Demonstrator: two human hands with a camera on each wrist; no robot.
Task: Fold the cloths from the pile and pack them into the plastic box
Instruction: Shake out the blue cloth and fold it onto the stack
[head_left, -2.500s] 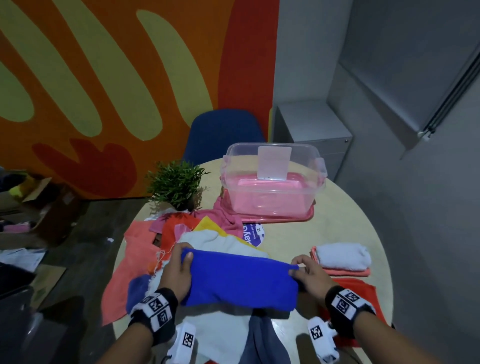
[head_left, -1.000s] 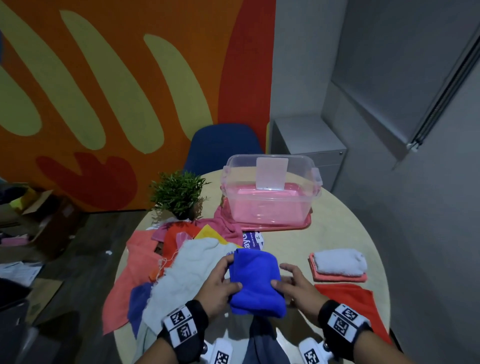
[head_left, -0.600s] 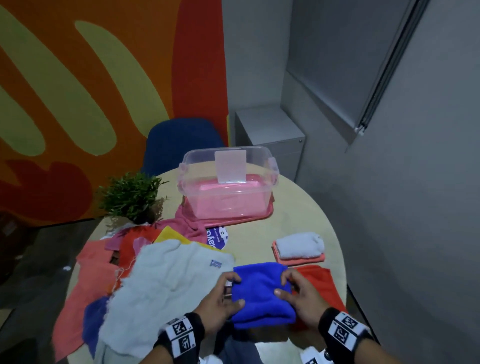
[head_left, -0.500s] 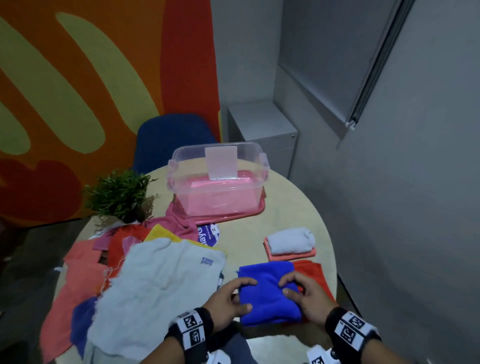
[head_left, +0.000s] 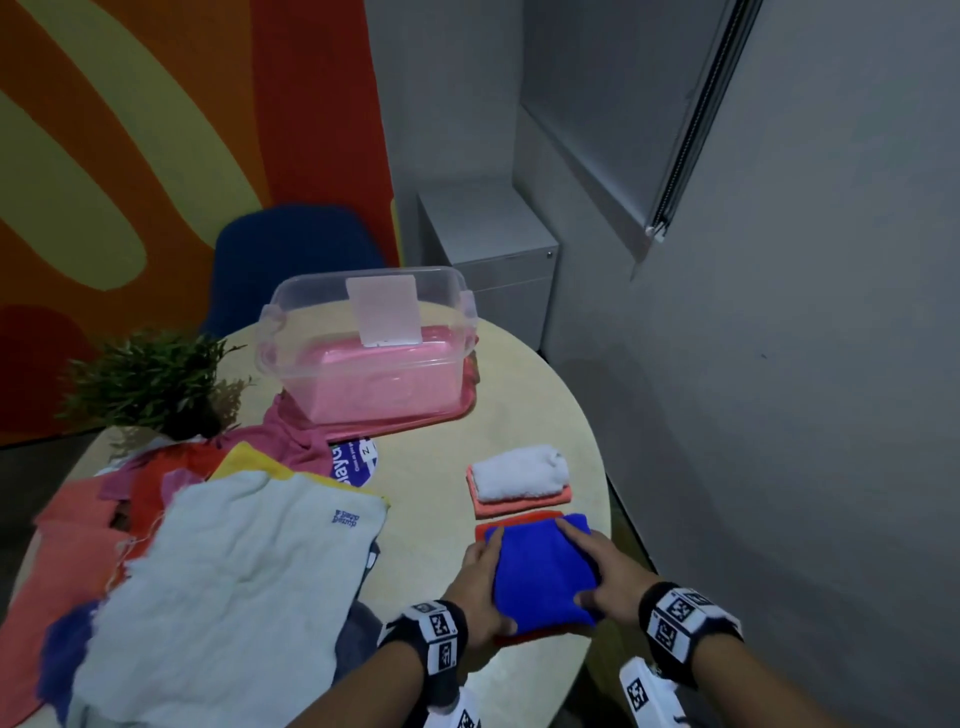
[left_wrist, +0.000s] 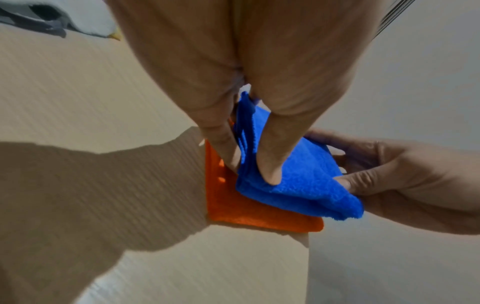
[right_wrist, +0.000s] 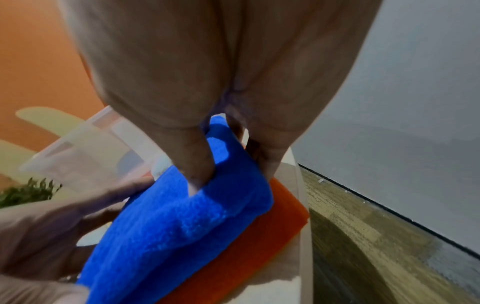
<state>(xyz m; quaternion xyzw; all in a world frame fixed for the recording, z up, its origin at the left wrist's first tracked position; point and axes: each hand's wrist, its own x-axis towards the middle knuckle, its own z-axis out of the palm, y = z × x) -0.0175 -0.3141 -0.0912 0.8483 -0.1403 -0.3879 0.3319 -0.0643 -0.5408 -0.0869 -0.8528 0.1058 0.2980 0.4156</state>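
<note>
A blue cloth (head_left: 540, 571), folded into a small thick square, lies on a flat orange cloth (head_left: 514, 520) at the table's near right edge. My left hand (head_left: 485, 577) pinches its left edge, thumb above and fingers below, as the left wrist view shows (left_wrist: 249, 170). At its right side my right hand (head_left: 597, 566) grips it, the thumb dug into the top (right_wrist: 231, 174). The clear plastic box (head_left: 291, 338) stands open at the far side on a pink lid. The unfolded pile (head_left: 208, 561), topped by a white cloth, covers the table's left.
A folded white cloth on a coral one (head_left: 519, 475) sits just beyond the blue cloth. A potted plant (head_left: 150, 384) stands at the far left, a blue chair (head_left: 291, 249) behind the box. The round table (head_left: 441, 431) ends close to the grey wall on the right.
The blue cloth went from a long strip to a small square. Both hands carried it right from in front of the pile onto the orange cloth.
</note>
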